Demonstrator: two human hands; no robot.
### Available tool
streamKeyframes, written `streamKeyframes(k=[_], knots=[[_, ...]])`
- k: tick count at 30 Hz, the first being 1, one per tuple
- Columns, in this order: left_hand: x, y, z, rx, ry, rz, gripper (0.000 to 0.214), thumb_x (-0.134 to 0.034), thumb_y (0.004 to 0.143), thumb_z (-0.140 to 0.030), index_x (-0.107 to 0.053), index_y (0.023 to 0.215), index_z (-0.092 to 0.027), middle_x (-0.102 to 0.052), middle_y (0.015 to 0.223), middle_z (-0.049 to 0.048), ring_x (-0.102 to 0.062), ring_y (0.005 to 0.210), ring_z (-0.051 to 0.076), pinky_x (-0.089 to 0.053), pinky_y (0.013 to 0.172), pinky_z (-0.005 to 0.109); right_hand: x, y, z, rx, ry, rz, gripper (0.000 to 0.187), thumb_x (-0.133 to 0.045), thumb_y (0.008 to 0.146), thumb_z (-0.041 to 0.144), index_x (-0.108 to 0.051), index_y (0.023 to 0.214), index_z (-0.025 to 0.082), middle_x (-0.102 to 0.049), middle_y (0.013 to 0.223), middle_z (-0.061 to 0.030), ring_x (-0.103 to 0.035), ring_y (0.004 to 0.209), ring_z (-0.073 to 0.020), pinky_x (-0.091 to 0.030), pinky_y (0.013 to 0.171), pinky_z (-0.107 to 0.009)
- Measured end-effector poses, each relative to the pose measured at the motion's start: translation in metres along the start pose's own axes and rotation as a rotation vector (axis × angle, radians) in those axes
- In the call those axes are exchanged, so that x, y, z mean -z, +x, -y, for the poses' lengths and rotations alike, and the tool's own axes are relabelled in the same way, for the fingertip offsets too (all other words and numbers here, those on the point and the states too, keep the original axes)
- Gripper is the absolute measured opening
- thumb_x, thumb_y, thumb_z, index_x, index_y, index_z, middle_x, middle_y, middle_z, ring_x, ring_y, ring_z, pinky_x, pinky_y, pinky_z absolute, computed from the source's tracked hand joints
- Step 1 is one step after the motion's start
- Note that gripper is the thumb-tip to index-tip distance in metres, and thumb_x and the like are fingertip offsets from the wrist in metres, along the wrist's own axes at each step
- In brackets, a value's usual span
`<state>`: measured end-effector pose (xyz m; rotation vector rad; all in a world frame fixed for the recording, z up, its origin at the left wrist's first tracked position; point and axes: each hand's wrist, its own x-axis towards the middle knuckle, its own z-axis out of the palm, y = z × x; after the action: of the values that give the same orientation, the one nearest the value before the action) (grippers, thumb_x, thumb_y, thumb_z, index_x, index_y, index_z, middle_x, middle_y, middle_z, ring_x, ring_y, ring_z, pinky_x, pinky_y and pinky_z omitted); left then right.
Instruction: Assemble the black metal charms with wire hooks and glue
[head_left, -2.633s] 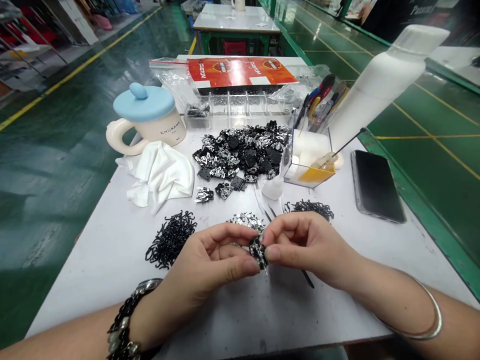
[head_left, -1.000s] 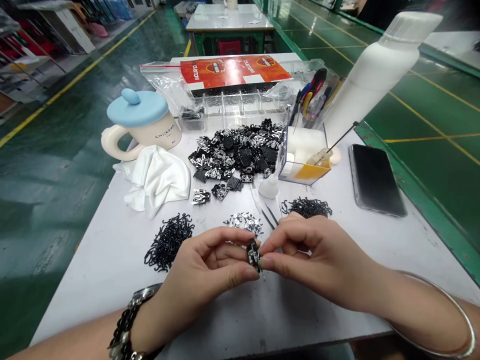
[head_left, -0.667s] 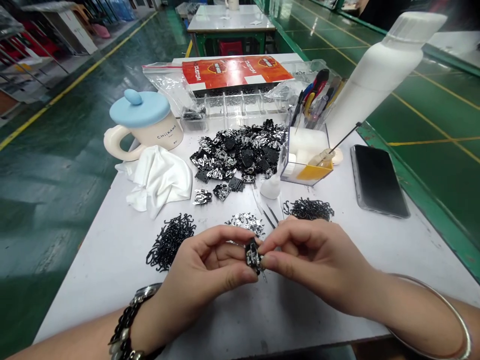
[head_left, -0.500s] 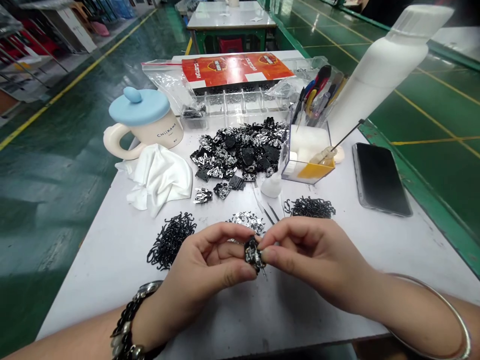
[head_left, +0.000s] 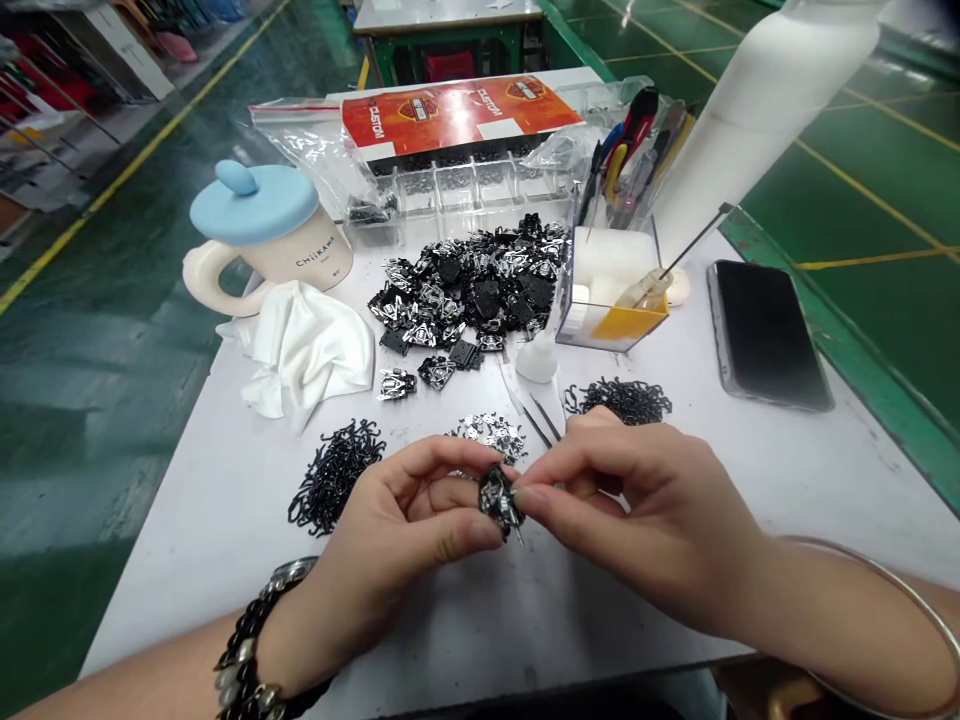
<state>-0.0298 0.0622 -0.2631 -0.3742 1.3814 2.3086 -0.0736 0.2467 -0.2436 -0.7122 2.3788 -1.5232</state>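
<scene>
Two hands share one workpiece: my left hand [head_left: 397, 530] and my right hand [head_left: 637, 510] are both closed in a fingertip pinch on a small black-and-silver metal assembly [head_left: 499, 500], held in the air above the white worktable [head_left: 525, 620]. A thin pin [head_left: 517, 535] projects from the assembly's lower end; its inner detail is partly hidden by my fingers. Directly beyond my hands lies a small pile of silver stamped pieces [head_left: 487, 437], flanked by a pile of black wire clips [head_left: 334, 478] on the left and a smaller pile of black wire clips [head_left: 619, 400] on the right. Fine-tipped tweezers [head_left: 534, 420] rest just past the silver pile, beside a white dropper bottle [head_left: 537, 360]. Further out sits a large heap of black-and-silver assemblies [head_left: 465, 285], with two loose assemblies [head_left: 416, 378] lying just in front of it. As things lie, much stock remains unprocessed on the table. Behind the heap, a clear compartment tray [head_left: 450, 195] holds dark small parts; its exact fill cannot be determined from this view.
</scene>
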Motion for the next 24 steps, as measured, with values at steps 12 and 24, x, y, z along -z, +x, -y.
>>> streamKeyframes(k=[12, 24], knots=[[0.001, -0.001, -0.001, 0.016, -0.035, 0.022, 0.030, -0.082, 0.060, -0.009, -0.069, 0.084, -0.019, -0.073, 0.072, -0.0017, -0.067, 0.063, 0.007, -0.051, 0.059, 0.008, -0.003, 0.002, -0.004, -0.378, 0.400, 0.166, 0.021, -0.067, 0.074, 0.040, -0.068, 0.070, 0.019, -0.049, 0.052, 0.0012, -0.036, 0.049, -0.0078, -0.026, 0.042, -0.022], [0.000, -0.003, -0.001, -0.001, 0.001, 0.002, 0.032, -0.081, 0.058, -0.005, -0.067, 0.083, -0.019, -0.073, 0.068, -0.0024, -0.068, 0.062, 0.009, -0.052, 0.056, 0.009, -0.005, 0.003, -0.011, -0.465, 0.650, 0.245, 0.019, -0.071, 0.073, 0.037, -0.070, 0.075, 0.018, -0.060, 0.064, -0.0004, -0.044, 0.056, -0.0078, -0.033, 0.049, -0.020]])
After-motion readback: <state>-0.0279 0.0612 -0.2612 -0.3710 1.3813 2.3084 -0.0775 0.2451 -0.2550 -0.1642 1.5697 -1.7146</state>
